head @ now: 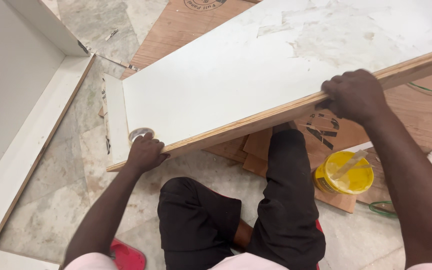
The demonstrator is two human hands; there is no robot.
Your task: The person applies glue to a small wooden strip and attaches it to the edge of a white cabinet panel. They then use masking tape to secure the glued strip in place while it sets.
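A long white laminated plywood board (256, 75) is tilted up off the floor, its bare wooden edge facing me. My left hand (145, 152) grips that edge near the board's left end, with a roll of tape (140, 133) just above the fingers. My right hand (353, 95) is closed over the same edge farther right. My knees in black trousers sit under the board.
A yellow tub (345, 173) with a flat stick across its top stands on the floor at the right. Brown plywood sheets (176, 30) lie beneath the board. A white cabinet frame (31, 120) runs along the left. A green cable (382, 208) lies near the tub.
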